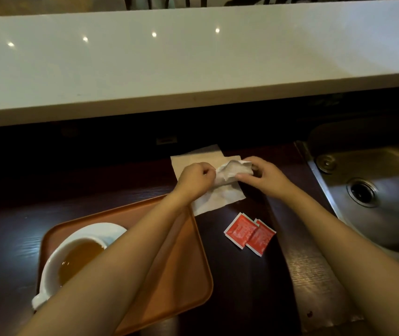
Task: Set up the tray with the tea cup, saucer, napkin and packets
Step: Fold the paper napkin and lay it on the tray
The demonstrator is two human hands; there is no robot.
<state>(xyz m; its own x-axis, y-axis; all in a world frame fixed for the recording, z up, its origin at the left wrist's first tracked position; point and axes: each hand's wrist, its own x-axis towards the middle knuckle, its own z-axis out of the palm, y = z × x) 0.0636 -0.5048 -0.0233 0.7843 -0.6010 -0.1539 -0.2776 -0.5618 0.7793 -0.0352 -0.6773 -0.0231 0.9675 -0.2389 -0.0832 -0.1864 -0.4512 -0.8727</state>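
An orange tray (181, 275) lies on the dark counter at lower left. On it a white saucer (111, 230) carries a white cup (55, 260) full of amber tea; my left forearm hides part of both. Beyond the tray's far right corner, my left hand (193, 180) and my right hand (261, 175) both pinch a crumpled white napkin (227, 187), lifting its upper part off the counter. Two red packets (249, 234) lie overlapped on the counter to the right of the tray, near my right forearm.
A beige paper sheet (200, 156) lies under the napkin. A steel sink (375, 197) with a drain sits at the right. A raised white bar top (193, 59) runs across the back, with a dark gap below it.
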